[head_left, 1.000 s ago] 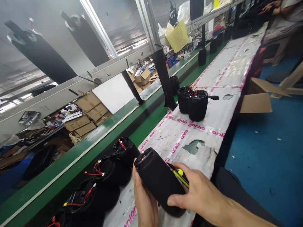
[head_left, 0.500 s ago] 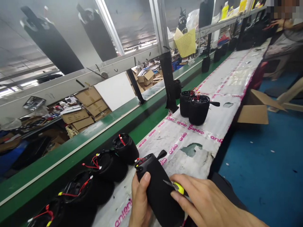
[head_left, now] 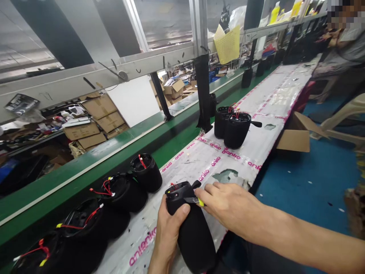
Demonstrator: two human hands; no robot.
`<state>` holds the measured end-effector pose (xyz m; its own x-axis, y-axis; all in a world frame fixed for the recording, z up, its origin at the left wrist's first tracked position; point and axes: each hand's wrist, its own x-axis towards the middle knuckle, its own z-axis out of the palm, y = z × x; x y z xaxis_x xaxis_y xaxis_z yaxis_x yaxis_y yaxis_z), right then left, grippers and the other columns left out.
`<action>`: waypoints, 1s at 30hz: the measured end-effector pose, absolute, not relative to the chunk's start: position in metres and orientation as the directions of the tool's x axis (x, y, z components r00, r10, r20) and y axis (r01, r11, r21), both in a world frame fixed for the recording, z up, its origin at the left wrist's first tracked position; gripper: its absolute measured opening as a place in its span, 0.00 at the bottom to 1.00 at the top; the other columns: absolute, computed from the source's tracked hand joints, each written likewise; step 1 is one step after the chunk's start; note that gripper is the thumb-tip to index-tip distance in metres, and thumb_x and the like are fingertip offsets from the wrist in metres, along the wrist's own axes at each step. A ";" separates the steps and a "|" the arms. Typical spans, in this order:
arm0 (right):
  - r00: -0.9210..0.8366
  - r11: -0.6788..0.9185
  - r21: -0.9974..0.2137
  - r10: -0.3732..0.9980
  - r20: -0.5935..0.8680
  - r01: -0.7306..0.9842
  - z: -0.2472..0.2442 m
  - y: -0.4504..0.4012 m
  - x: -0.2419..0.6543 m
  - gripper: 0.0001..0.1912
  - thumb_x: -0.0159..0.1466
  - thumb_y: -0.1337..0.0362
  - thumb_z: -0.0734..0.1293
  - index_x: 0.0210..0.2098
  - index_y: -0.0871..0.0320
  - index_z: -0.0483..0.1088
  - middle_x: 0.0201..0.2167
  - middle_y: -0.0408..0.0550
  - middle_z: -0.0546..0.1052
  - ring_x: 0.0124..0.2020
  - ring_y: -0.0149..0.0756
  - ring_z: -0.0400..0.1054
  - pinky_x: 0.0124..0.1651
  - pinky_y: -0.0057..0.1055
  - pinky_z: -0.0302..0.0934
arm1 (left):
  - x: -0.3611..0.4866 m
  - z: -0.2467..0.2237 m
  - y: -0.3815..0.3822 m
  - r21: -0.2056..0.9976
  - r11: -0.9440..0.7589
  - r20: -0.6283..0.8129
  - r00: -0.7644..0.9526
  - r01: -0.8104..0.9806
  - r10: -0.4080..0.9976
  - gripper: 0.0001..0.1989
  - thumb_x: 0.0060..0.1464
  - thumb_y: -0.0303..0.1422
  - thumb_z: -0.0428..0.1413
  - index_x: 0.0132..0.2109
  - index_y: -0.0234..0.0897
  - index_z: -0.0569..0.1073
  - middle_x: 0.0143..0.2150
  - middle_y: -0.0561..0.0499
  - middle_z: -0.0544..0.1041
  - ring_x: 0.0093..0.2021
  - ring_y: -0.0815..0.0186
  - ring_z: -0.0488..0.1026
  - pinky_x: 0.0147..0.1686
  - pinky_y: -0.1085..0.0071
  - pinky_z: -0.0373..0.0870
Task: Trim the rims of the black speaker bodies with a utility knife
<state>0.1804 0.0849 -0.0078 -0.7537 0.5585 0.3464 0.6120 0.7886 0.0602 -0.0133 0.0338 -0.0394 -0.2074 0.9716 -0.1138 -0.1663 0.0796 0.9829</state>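
Note:
My left hand (head_left: 170, 232) is wrapped round a black fabric-covered cylindrical speaker body (head_left: 196, 239), tilted, its open end facing up and away from me. Red wires show inside that end, and a black strap loop sticks out at its right. In my right hand (head_left: 221, 201) is a utility knife (head_left: 201, 202) with a yellow part. Its blade lies at the fabric close below the open rim; whether it cuts in cannot be told. The knife's handle is mostly hidden by my fingers.
Several similar speaker bodies (head_left: 145, 173) with red wires line the left side. Two more, including a near one (head_left: 237, 131), stand ahead on the wrapped bench (head_left: 182, 167). A green conveyor edge (head_left: 94, 167) runs alongside. An open carton (head_left: 293, 139) sits right; a person is far right.
My right hand has moved the knife up the speaker body, from its middle to near the open rim. My left hand keeps its hold. The camera view has shifted slightly.

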 end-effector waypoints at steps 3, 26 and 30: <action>-0.777 0.794 0.142 0.513 0.364 0.591 -0.004 0.089 0.181 0.11 0.62 0.73 0.67 0.43 0.57 0.65 0.29 0.42 0.70 0.29 0.38 0.67 0.28 0.35 0.49 | -0.015 -0.038 0.033 0.996 0.070 -0.080 -0.199 -0.055 0.977 0.30 0.50 0.45 0.66 0.57 0.38 0.70 0.54 0.44 0.78 0.53 0.53 0.74 0.53 0.62 0.68; -0.918 0.788 0.471 0.362 0.165 0.395 0.028 0.095 0.182 0.11 0.57 0.75 0.63 0.37 0.55 0.61 0.24 0.42 0.64 0.22 0.39 0.62 0.23 0.38 0.38 | -0.015 -0.025 0.029 0.963 0.083 -0.016 -0.252 0.257 0.968 0.28 0.51 0.48 0.64 0.55 0.42 0.69 0.52 0.50 0.77 0.52 0.57 0.73 0.54 0.62 0.65; -0.894 0.757 0.478 0.401 0.199 0.446 0.021 0.093 0.181 0.11 0.57 0.72 0.65 0.37 0.55 0.61 0.24 0.43 0.65 0.21 0.38 0.61 0.23 0.38 0.37 | -0.013 -0.022 0.027 0.947 0.098 -0.011 -0.275 0.306 0.961 0.26 0.52 0.47 0.64 0.54 0.42 0.69 0.52 0.50 0.77 0.53 0.58 0.72 0.53 0.62 0.65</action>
